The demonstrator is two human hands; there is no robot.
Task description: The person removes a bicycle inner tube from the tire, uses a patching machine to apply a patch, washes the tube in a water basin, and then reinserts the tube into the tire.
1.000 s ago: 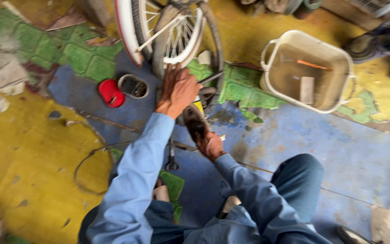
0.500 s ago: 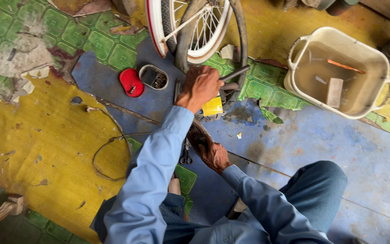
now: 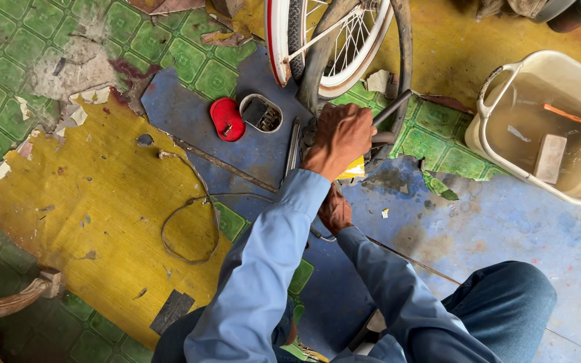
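Two hands are working low on the floor beside a bicycle wheel (image 3: 334,40). The left hand (image 3: 339,138) is stretching forward in a blue sleeve and closing over something dark at the foot of the wheel, next to a grey bar (image 3: 391,109) slanting out from under it; a yellow scrap (image 3: 352,168) is peeking out below the palm. The right hand (image 3: 335,210) is sitting just behind, mostly hidden by the left forearm, so its grip cannot be told. Just left of the hands, a red oval lid (image 3: 226,119) is lying touching an open oval tin (image 3: 261,113) on a blue patch of floor (image 3: 492,222). A loop of wire (image 3: 186,228) is lying nearer on yellow flooring. Well to the right, a cream tub (image 3: 506,151) is holding murky water.
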